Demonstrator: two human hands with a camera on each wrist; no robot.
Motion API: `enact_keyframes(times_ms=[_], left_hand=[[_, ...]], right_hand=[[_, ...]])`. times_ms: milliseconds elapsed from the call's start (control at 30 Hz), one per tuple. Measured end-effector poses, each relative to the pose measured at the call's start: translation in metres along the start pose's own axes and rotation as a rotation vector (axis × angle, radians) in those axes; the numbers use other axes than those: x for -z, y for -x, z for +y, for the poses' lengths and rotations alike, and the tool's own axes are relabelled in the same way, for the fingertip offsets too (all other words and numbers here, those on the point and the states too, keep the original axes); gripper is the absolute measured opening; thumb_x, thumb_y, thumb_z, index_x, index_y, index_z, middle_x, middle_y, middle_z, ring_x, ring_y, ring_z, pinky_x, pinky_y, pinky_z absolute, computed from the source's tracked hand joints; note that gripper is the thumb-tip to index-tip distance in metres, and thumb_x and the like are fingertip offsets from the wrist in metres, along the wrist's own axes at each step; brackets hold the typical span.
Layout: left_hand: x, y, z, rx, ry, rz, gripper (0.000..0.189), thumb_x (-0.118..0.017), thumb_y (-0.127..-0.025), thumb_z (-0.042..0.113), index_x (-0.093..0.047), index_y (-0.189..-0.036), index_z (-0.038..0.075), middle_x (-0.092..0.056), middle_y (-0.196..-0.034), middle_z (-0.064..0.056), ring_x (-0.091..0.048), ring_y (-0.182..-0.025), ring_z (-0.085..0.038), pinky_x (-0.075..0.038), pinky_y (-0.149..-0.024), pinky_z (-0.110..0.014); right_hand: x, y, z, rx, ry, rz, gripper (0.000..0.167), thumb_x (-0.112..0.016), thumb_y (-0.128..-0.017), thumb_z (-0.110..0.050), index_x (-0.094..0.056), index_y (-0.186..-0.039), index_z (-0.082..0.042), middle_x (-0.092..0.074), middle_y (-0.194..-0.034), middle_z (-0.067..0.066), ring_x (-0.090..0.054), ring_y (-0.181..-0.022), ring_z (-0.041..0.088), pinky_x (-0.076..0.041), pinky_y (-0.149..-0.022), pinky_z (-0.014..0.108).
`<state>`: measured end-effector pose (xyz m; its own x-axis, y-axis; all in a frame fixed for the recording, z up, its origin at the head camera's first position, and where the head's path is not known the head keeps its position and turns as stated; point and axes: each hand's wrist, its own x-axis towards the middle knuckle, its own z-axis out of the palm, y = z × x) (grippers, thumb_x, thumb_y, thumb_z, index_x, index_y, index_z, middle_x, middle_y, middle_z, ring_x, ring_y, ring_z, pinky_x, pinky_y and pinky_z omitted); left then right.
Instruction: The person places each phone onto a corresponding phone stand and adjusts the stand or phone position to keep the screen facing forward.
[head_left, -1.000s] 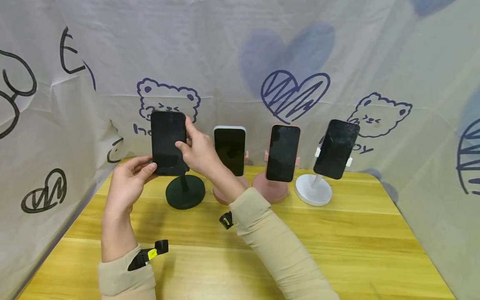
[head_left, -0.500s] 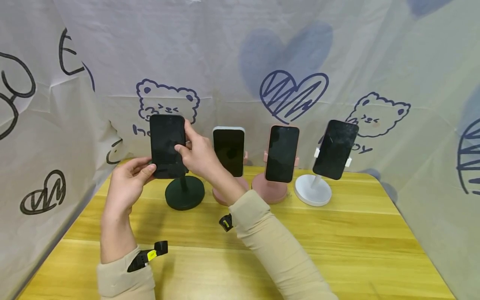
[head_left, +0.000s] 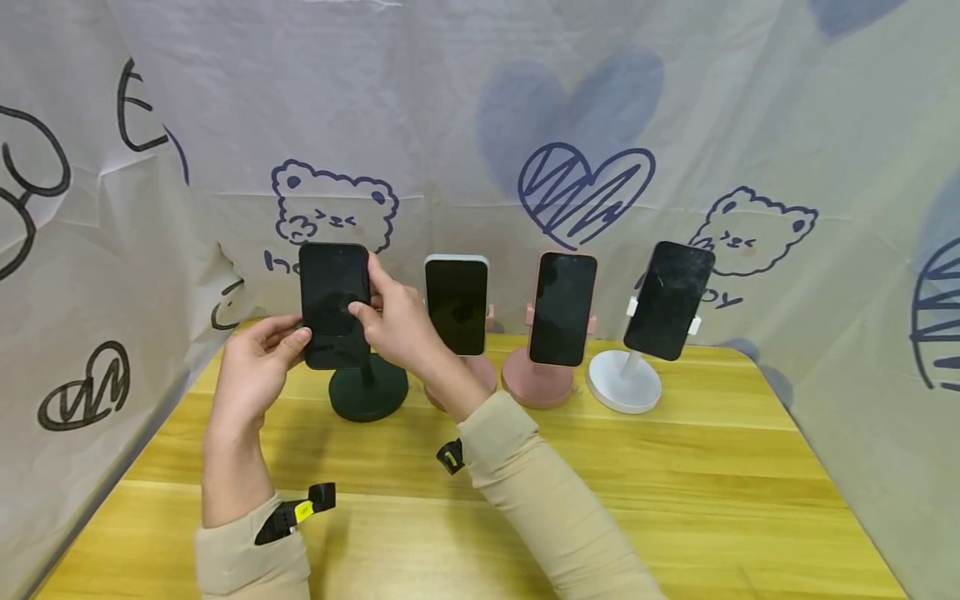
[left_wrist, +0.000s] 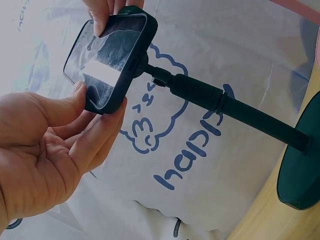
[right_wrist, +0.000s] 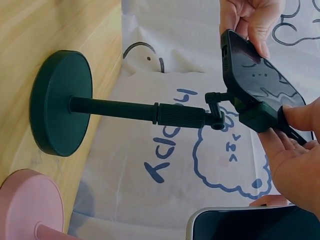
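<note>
In the head view a dark smartphone [head_left: 327, 292] stands upright above the round base of a dark green phone stand [head_left: 367, 398]. My left hand [head_left: 257, 367] pinches its lower left edge, thumb on the screen side. On the opposite edge my right hand [head_left: 401, 321] grips the phone, with the thumb over the screen. From the right wrist view, the stand's green clamp [right_wrist: 257, 116] sits against the phone's back and side, close to the fingers of my right hand [right_wrist: 300, 160]. The left wrist view shows the stand's pole [left_wrist: 200, 92] running from base to phone.
Right of the green stand are a phone [head_left: 456, 304] on a pink stand, another phone [head_left: 564, 308] on a second pink stand [head_left: 538, 379], and a tilted phone [head_left: 670, 300] on a white stand [head_left: 625, 382]. A printed cloth [head_left: 450, 125] hangs behind the wooden table [head_left: 675, 492].
The phone has slid lower in the head view, and my right hand has come down slightly with it. My left hand stays almost in place, still pinching the edge.
</note>
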<state>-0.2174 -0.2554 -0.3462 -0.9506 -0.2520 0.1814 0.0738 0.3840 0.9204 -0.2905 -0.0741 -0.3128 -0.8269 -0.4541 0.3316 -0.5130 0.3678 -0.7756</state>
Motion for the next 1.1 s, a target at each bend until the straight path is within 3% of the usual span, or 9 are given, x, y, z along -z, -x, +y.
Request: enact_keyframes(times_ms=[333,533,633,767,900,1000,1100], left_hand=[[-0.001,0.0,-0.001,0.021,-0.003,0.004,0.047,-0.058,-0.108,0.021,-0.053,-0.147,-0.006,-0.06,-0.136,-0.026,-0.063,-0.101,-0.004,-0.055,-0.085,-0.01],[-0.003,-0.001,0.001,0.023,-0.011,0.009,0.047,-0.057,-0.108,0.021,-0.053,-0.147,-0.005,-0.06,-0.136,-0.025,-0.065,-0.115,-0.02,-0.056,-0.089,-0.015],[-0.003,-0.001,0.002,0.025,-0.009,0.006,0.047,-0.057,-0.109,0.021,-0.053,-0.147,-0.006,-0.06,-0.137,-0.025,-0.065,-0.116,-0.02,-0.056,-0.09,-0.016],[-0.003,-0.001,0.002,0.033,-0.004,0.002,0.048,-0.056,-0.109,0.021,-0.052,-0.148,-0.005,-0.059,-0.138,-0.024,-0.064,-0.117,-0.021,-0.055,-0.09,-0.015],[-0.003,-0.001,0.002,0.046,-0.004,0.004,0.048,-0.056,-0.109,0.022,-0.051,-0.149,-0.004,-0.059,-0.14,-0.024,-0.063,-0.121,-0.025,-0.055,-0.092,-0.016],[-0.003,0.0,0.002,0.054,-0.008,0.006,0.048,-0.056,-0.109,0.022,-0.051,-0.15,-0.003,-0.058,-0.141,-0.023,-0.063,-0.123,-0.027,-0.055,-0.093,-0.018],[-0.004,-0.001,0.003,0.053,-0.003,0.007,0.049,-0.055,-0.109,0.023,-0.05,-0.15,-0.003,-0.058,-0.141,-0.023,-0.062,-0.126,-0.03,-0.055,-0.095,-0.02]], right_hand=[[-0.001,0.002,0.004,0.014,-0.008,-0.009,0.075,-0.064,-0.104,-0.009,-0.022,-0.166,-0.01,-0.068,-0.13,0.014,-0.068,-0.121,0.022,-0.058,-0.09,0.021],[-0.002,0.006,0.008,-0.003,0.005,-0.039,0.075,-0.063,-0.105,-0.011,-0.02,-0.166,-0.011,-0.059,-0.148,0.012,-0.065,-0.126,0.02,-0.055,-0.099,0.024],[-0.004,0.009,0.011,-0.009,0.008,-0.045,0.074,-0.062,-0.105,-0.011,-0.02,-0.166,-0.011,-0.054,-0.154,0.011,-0.063,-0.129,0.019,-0.054,-0.101,0.023],[-0.005,0.012,0.011,-0.006,0.035,-0.032,0.074,-0.063,-0.105,-0.012,-0.021,-0.166,-0.012,-0.059,-0.148,0.011,-0.064,-0.128,0.019,-0.054,-0.103,0.028],[-0.006,0.014,0.01,-0.014,0.108,-0.023,0.074,-0.063,-0.106,-0.016,-0.021,-0.167,-0.014,-0.066,-0.14,0.009,-0.065,-0.126,0.017,-0.031,-0.124,0.05],[-0.007,0.015,0.01,-0.006,0.145,-0.008,0.074,-0.063,-0.106,-0.018,-0.022,-0.167,-0.014,-0.07,-0.135,0.008,-0.067,-0.123,0.016,-0.014,-0.126,0.063],[-0.009,0.016,0.011,0.009,0.147,0.016,0.071,-0.062,-0.106,-0.017,-0.025,-0.166,-0.012,-0.069,-0.136,0.009,-0.068,-0.121,0.018,-0.024,-0.126,0.057]])
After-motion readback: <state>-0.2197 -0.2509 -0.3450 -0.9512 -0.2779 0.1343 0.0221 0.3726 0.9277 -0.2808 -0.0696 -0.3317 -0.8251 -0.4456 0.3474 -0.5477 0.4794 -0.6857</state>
